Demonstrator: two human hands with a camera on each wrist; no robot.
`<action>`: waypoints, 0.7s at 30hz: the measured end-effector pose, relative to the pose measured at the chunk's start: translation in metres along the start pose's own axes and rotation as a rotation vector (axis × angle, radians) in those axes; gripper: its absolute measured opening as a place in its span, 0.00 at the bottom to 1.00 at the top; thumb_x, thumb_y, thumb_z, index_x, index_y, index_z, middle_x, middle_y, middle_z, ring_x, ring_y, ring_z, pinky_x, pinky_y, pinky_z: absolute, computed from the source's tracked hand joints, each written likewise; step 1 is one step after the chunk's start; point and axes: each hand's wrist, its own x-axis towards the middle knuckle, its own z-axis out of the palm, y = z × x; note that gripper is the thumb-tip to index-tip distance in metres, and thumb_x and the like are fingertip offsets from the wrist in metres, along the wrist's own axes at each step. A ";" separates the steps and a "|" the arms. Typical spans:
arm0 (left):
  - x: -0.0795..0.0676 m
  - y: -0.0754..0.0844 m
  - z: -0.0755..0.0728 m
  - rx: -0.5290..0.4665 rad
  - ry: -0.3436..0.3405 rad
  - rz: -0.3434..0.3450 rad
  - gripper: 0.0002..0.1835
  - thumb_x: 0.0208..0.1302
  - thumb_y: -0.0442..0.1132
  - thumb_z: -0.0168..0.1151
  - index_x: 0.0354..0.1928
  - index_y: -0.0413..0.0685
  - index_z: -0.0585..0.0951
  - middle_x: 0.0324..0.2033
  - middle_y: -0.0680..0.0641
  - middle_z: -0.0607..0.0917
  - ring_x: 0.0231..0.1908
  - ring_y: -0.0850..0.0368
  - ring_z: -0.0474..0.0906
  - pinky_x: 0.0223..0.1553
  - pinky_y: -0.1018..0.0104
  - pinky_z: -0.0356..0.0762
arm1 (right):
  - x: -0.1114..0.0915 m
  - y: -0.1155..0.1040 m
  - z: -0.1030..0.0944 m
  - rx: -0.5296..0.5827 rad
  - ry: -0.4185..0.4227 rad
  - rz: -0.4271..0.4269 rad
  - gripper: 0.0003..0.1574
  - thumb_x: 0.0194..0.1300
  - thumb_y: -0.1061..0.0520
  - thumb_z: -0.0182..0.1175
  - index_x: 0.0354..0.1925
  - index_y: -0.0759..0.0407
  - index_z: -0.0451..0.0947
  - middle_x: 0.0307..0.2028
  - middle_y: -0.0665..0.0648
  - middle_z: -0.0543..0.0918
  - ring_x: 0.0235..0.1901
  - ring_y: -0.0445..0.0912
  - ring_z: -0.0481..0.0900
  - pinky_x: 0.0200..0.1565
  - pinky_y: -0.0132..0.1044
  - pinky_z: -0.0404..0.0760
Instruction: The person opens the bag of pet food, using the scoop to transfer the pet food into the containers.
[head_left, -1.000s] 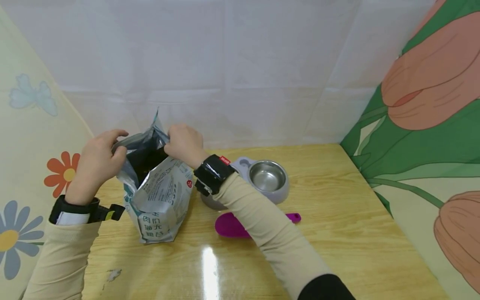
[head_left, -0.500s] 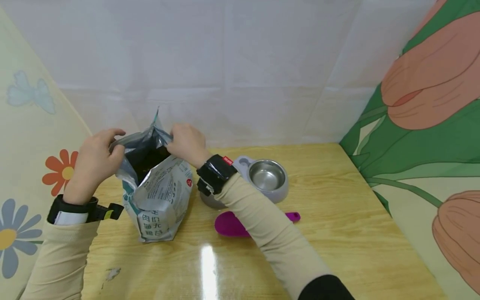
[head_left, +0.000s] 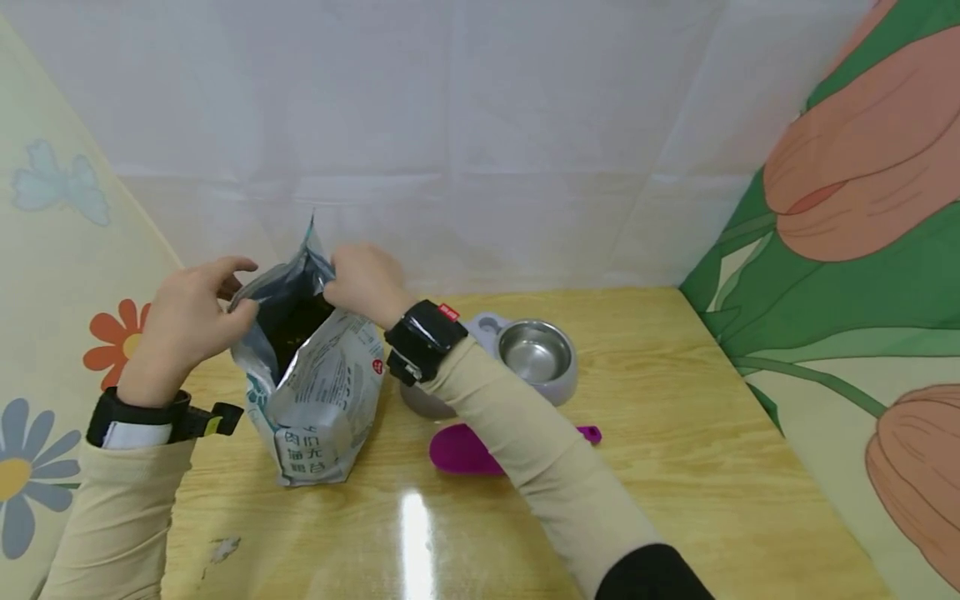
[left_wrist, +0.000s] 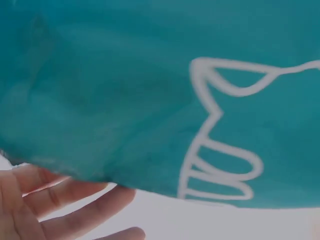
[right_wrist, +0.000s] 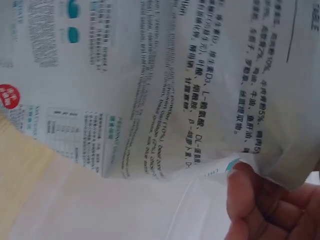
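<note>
A silver and teal cat food bag stands upright on the table, its mouth spread and its dark inside showing some contents. My left hand pinches the left rim of the mouth, thumb toward the opening. Its fingers lie along the edge of the teal side, which bears a white line drawing, in the left wrist view. At the opposite rim, my right hand grips the edge with curled fingers. Dense small print covers the bag's side in the right wrist view, with the thumb and fingers at its edge.
Right of the bag, a grey double pet bowl holds a round metal dish; my right forearm partly covers it. A magenta scoop lies in front, crossed by that sleeve. The wooden table meets a white backdrop behind.
Both hands keep hold of the bag's rim. The right hand shifts slightly left, and the mouth narrows a little. Bowl and scoop stay in place.
</note>
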 end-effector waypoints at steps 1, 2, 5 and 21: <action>0.001 0.001 -0.001 0.004 -0.021 0.007 0.20 0.52 0.35 0.53 0.48 0.33 0.74 0.29 0.33 0.79 0.24 0.42 0.74 0.23 0.52 0.70 | 0.001 -0.001 0.000 -0.007 -0.003 -0.005 0.17 0.52 0.57 0.56 0.15 0.51 0.59 0.16 0.47 0.60 0.16 0.40 0.58 0.15 0.29 0.54; 0.002 0.003 -0.002 0.007 -0.035 0.010 0.20 0.53 0.37 0.54 0.48 0.33 0.74 0.29 0.34 0.80 0.26 0.41 0.75 0.24 0.52 0.70 | 0.003 -0.003 -0.001 -0.013 -0.008 -0.009 0.16 0.53 0.56 0.56 0.16 0.51 0.60 0.16 0.47 0.61 0.16 0.40 0.60 0.16 0.29 0.55; 0.006 0.008 -0.003 0.012 -0.081 0.019 0.22 0.56 0.43 0.56 0.47 0.33 0.74 0.25 0.38 0.79 0.22 0.45 0.73 0.21 0.55 0.68 | 0.008 -0.006 0.000 -0.019 -0.017 0.000 0.13 0.55 0.54 0.55 0.18 0.51 0.64 0.18 0.47 0.65 0.18 0.41 0.64 0.16 0.30 0.58; 0.019 0.019 0.003 -0.012 -0.077 -0.072 0.10 0.58 0.34 0.46 0.39 0.36 0.72 0.31 0.31 0.77 0.22 0.44 0.69 0.20 0.58 0.65 | 0.013 -0.006 0.000 0.005 0.019 0.042 0.11 0.59 0.55 0.54 0.22 0.53 0.66 0.20 0.48 0.67 0.19 0.41 0.66 0.18 0.29 0.59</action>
